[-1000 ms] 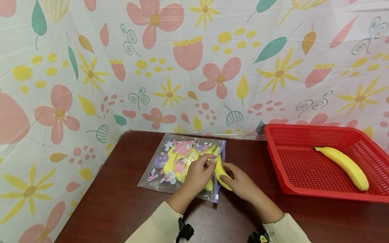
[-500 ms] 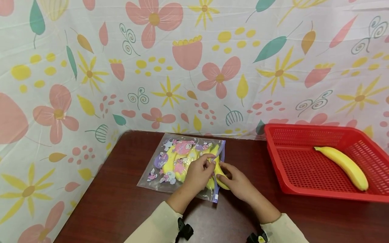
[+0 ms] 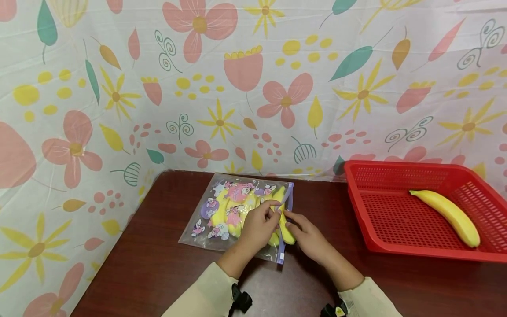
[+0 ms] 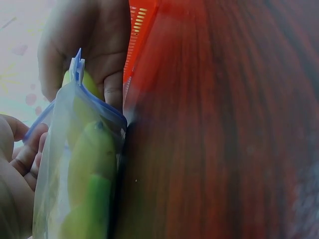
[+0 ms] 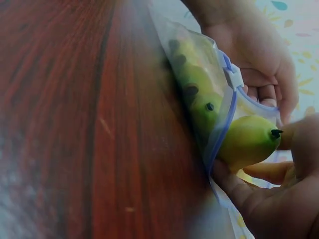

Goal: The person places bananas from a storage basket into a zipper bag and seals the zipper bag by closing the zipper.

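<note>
A clear zip bag [image 3: 190, 238] with pink and purple cartoon prints lies on the table, several yellow bananas inside it. My left hand [image 3: 258, 225] pinches the upper side of the bag's purple zip edge [image 3: 290, 198], so the mouth gapes. At that mouth my right hand [image 3: 310, 240] holds a banana [image 3: 288, 235], fingertips and thumb against its side. The right wrist view has this banana's dark-tipped end [image 5: 251, 142] sticking out past the zip, between thumb and fingers. A white slider [image 5: 234, 77] sits at the near end of the zip.
To the right stands a red plastic basket [image 3: 358, 215] with one banana [image 3: 449, 215] in it. The dark brown wooden table [image 3: 138, 268] meets a flower-printed cloth [image 3: 245, 101] at the back and left.
The right hand has moved a little left with the banana, which now lies further inside the bag mouth. The right fingers have straightened somewhat; the left hand keeps its place on the zip edge.
</note>
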Motion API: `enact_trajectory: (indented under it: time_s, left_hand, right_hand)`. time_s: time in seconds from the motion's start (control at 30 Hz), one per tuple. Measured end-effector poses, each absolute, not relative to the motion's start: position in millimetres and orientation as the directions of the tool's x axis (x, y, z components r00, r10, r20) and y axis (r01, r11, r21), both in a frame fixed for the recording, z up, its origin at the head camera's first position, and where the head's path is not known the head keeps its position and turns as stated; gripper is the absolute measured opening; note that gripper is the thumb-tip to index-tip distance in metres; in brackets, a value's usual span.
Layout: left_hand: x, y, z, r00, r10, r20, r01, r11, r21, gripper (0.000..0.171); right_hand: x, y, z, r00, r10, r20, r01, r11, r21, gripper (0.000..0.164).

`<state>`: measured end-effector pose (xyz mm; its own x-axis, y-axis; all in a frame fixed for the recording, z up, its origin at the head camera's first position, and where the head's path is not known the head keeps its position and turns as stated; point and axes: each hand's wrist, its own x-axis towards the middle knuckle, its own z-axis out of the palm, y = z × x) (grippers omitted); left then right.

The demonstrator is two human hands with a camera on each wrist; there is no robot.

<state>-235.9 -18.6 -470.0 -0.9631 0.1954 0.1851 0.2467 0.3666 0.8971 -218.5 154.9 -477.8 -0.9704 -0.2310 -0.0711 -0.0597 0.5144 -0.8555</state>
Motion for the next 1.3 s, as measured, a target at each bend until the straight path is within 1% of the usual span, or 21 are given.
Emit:
enact_trajectory:
  time_s: [0.37, 0.57, 0.87, 1.13, 1.3]
  left_hand:
    - [-236, -18, -470, -0.96, 0.188, 0.207, 0.264, 0.369, 0.891, 0.027]
    - [-236, -17, -470, -0.957, 0.194, 0.214, 0.273, 0.363, 0.891, 0.028]
    - [-235, -17, -470, -0.958, 0.191, 0.214, 0.271, 0.366, 0.89, 0.029]
    - [-235, -18, -470, -0.957, 0.186, 0.222, 0.275, 0.348, 0.896, 0.028]
    - [-235, -17, -469, -0.959, 0.181, 0.218, 0.27, 0.349, 0.897, 0.028]
  right_hand:
    - [-218, 152, -481, -0.976, -0.215, -0.023, -0.088, 0.491, -0.867, 0.042]
    - [-219, 151, -485, -0.971, -0.239, -0.016, -0.1, 0.465, -0.88, 0.044]
    - [-221, 147, -487, -0.964, -0.265, -0.02, -0.109, 0.464, -0.879, 0.043]
    - [-226, 144, -492, -0.934, -0.356, 0.005, -0.137, 0.345, -0.929, 0.052]
    - [-228, 142, -495, -0.93, -0.368, 0.001, -0.132, 0.33, -0.935, 0.055]
